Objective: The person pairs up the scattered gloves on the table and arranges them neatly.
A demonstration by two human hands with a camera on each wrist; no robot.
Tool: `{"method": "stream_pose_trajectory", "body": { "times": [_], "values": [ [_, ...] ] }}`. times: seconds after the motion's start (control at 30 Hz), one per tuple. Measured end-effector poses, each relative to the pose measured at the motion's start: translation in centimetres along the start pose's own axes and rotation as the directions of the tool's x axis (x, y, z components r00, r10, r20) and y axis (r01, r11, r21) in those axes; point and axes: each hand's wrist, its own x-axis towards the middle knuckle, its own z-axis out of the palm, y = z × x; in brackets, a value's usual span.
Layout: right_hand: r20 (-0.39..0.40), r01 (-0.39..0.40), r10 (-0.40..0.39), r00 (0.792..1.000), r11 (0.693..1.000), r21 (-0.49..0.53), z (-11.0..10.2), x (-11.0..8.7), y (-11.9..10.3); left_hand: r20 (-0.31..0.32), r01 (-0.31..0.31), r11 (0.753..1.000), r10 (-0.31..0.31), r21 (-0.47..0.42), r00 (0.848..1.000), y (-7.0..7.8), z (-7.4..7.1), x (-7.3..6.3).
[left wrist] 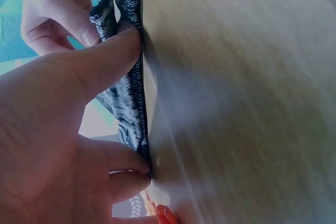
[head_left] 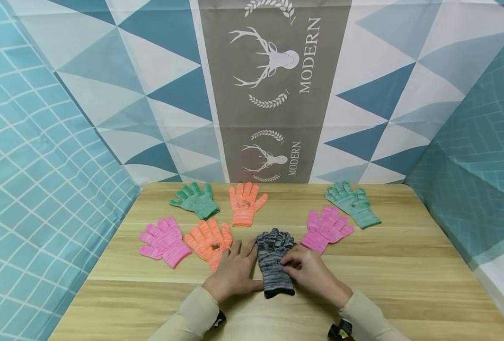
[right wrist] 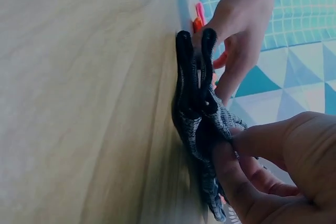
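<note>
A grey-and-black knitted glove pair [head_left: 272, 272] lies on the wooden table, cuffs towards me; in the right wrist view two dark cuffs [right wrist: 185, 72] are stacked. My left hand [head_left: 234, 273] rests along the pair's left edge, its thumb and fingers fairly straight and touching it. At the right edge, my right hand [head_left: 313, 274] pinches the knit between thumb and forefinger. In the right wrist view those fingers [right wrist: 262, 140] hold the upper layer, slightly raised. The left wrist view shows my left thumb [left wrist: 113, 51] against the side near the cuffs.
Behind and left lie an orange glove [head_left: 209, 239], a pink glove [head_left: 164, 241], a green glove [head_left: 196, 201] and another orange glove [head_left: 244, 203]. A second pink glove [head_left: 326, 229] and second green glove [head_left: 354, 203] lie right. Patterned cloth [head_left: 269, 94] hangs behind the table [head_left: 384, 293].
</note>
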Motion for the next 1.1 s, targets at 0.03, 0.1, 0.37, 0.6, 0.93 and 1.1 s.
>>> {"method": "stream_pose_trajectory", "body": {
  "times": [0.03,0.1,0.37,0.6,0.93,1.1],
  "values": [
    [0.011,-0.004,0.004,1.0,1.0,-0.006,0.0,0.0,0.0,-0.002,-0.001,1.0,0.001,0.0,1.0,0.0,0.0,0.0],
    [0.03,-0.011,0.011,0.999,1.0,-0.016,-0.1,0.1,0.2,-0.004,-0.003,1.0,0.003,-0.001,1.0,-0.1,0.0,0.0],
    [0.091,-0.003,0.009,0.996,0.998,-0.064,0.0,0.2,0.7,0.007,-0.008,1.0,0.008,-0.019,1.0,-0.3,-0.4,0.0],
    [0.088,-0.016,0.025,0.996,0.995,-0.096,0.2,0.0,0.6,-0.141,-0.046,0.996,0.035,-0.071,0.989,0.5,-1.5,-0.6],
    [0.24,-0.025,0.02,0.971,1.0,0.015,-0.4,-1.2,-0.3,-0.026,-0.185,0.952,0.185,-0.244,0.982,2.9,-1.3,-1.8],
    [0.298,0.071,-0.071,0.952,0.997,0.012,-0.8,-1.9,-0.5,-0.032,-0.203,0.952,0.201,-0.228,0.979,2.9,-1.0,-1.7]
  ]
}}
